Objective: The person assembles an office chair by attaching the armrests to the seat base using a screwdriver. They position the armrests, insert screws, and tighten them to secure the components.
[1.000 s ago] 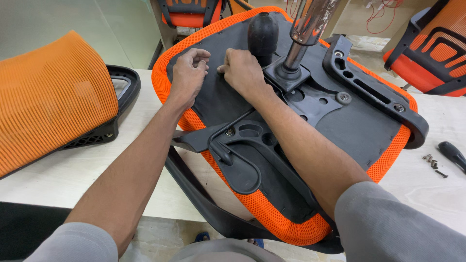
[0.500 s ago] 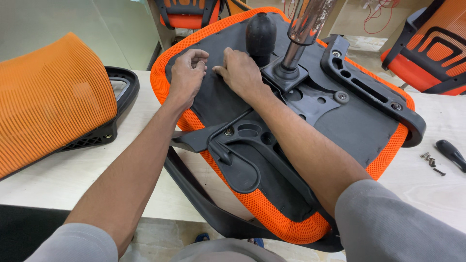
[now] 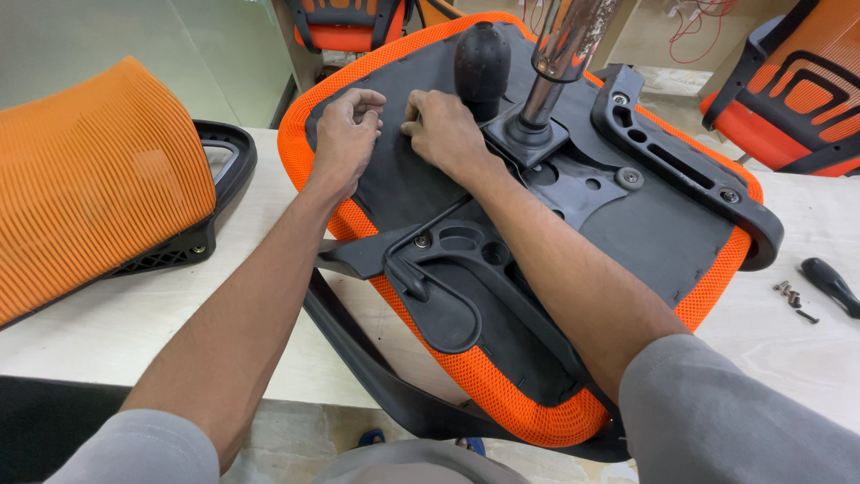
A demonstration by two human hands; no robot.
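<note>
Both hands work at the far edge of an upturned chair seat [image 3: 573, 233] that lies underside up on a pale wooden table [image 3: 116, 332], its near end overhanging the table edge. The step in hand looks like fitting or pressing something small at the black bottom panel near the seat's rim. The left hand [image 3: 345, 134] rests on the panel with its fingers curled, and the right hand [image 3: 443, 130] sits just beside it, fingertips pinched together; whatever they pinch is too small to tell, so I cannot say what either hand grips. By my judgement, the next move calls for steady fingertip pressure at that 1 spot, with the seat kept from sliding. The seat shows an orange mesh border around a dark plastic base, a black mechanism plate with bolts, a chrome gas cylinder [image 3: 560, 54] standing up from it, a black knob [image 3: 482, 56] beside the right hand, and a black armrest bracket [image 3: 690, 166] along the right. An orange mesh backrest [image 3: 90, 179] lies to the left, and a screwdriver [image 3: 831, 285] and loose screws [image 3: 790, 296] lie to the right.
</note>
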